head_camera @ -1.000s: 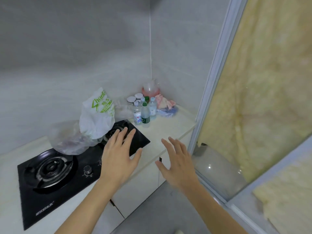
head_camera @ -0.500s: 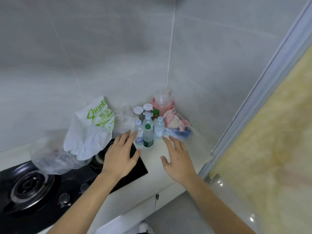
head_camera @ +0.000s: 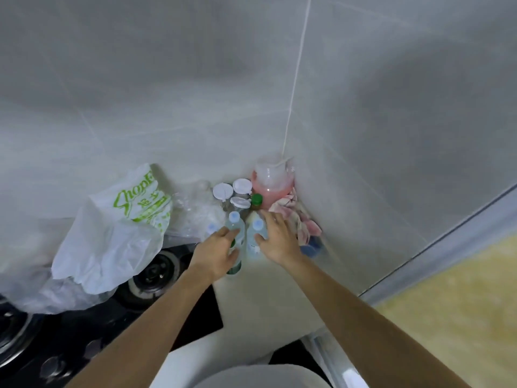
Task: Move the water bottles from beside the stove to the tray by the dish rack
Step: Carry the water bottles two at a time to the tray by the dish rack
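Clear water bottles [head_camera: 234, 223] stand between both hands: left hand [head_camera: 217, 252] curls loosely around one, right hand [head_camera: 277, 238] half-cups its neighbour [head_camera: 256, 229], fingers spread.

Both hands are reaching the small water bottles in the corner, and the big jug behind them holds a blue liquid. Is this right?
Not quite. The head view shows both hands, left and right, at the small water bottles, but the big jug behind them holds a pink liquid, not blue.

White shopping bag [head_camera: 112, 233] on black stove [head_camera: 151, 278], pink-liquid jar [head_camera: 272, 186], crumpled cloth [head_camera: 302, 219]
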### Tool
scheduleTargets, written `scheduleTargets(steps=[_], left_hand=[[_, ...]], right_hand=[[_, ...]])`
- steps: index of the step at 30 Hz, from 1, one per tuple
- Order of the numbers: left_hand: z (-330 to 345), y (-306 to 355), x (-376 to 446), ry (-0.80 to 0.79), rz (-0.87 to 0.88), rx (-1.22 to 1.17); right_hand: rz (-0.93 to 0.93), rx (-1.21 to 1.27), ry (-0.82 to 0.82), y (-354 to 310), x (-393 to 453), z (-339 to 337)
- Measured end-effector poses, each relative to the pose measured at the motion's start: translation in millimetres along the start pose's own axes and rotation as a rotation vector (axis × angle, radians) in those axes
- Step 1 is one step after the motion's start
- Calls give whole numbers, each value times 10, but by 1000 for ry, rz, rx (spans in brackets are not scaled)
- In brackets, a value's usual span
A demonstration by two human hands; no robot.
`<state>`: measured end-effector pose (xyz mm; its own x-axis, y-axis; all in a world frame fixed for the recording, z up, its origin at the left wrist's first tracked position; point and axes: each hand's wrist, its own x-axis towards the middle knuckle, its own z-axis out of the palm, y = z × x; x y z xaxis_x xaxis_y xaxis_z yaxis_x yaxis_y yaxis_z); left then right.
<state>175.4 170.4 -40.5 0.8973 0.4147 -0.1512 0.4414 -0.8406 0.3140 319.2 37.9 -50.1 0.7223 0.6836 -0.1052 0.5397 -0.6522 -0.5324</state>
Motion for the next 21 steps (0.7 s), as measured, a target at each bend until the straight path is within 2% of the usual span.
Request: scheduleTargets(steps=[5,13,18,21], left_hand=[[280,37,66,38,-126,-26],[484,188,22,65,-337,-164],[683,373,-193,230,-472,-356],[748,473,-407,351,-592,-497]], right_hand=[[-117,24,-109,327,471,225],[-271,141,-197,641,566,445],[-383,230,-240,702,505,505],[-400,370,-269,727,398,430]])
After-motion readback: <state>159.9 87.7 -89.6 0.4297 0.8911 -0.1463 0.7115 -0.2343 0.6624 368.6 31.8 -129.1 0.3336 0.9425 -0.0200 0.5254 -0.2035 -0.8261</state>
